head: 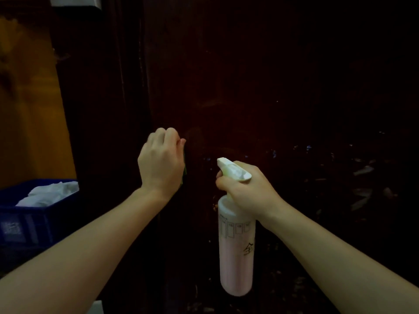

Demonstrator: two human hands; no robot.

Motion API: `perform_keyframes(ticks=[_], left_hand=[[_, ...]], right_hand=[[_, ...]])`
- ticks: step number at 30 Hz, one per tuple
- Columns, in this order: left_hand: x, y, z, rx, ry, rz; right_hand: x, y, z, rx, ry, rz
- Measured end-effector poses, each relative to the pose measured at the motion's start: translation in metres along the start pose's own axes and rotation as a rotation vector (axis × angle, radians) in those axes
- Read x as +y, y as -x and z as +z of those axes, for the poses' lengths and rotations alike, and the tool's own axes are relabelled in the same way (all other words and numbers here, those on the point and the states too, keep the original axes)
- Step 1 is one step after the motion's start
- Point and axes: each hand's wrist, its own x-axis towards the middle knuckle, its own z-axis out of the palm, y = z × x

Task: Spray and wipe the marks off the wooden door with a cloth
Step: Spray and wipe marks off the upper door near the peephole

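Blue box (38,214): on the far left, with white crumpled stuff inside.
Left hand (161,160): fingers curled, pressing the cloth on the door.
Cloth (185,172): just a green edge peeks out by the palm. It looks soft and bendy, so bunch it up in the fist.
Door (260,82): dark wood, hard and flat, right in front. Small pale marks sit to the right of the bottle.
Spray bottle (235,250): pink inside, looks quite full, so maybe heavy. Hold it at the neck.
Right hand (247,188): wrapped round the neck, fingers by the trigger.
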Motion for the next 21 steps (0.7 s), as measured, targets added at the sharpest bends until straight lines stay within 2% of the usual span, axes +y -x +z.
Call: perform_keyframes(ticks=[6, 10, 16, 21], left_hand=[[-0.004, -0.007, 0.008, 0.035, 0.009, 0.101], [-0.006, -0.012, 0.006, 0.047, -0.021, 0.153], [-0.002, -0.061, 0.011, 0.179, -0.09, 0.237], [-0.001, -0.01, 0.031, 0.153, -0.138, 0.508]], right_hand=[[0.002, 0.002, -0.004, 0.165, 0.031, -0.019], [0.005, 0.001, -0.009, 0.115, 0.013, 0.028], [0.002, -0.003, -0.008, 0.124, -0.017, -0.043], [0.008, -0.006, -0.004, 0.167, 0.048, -0.078]])
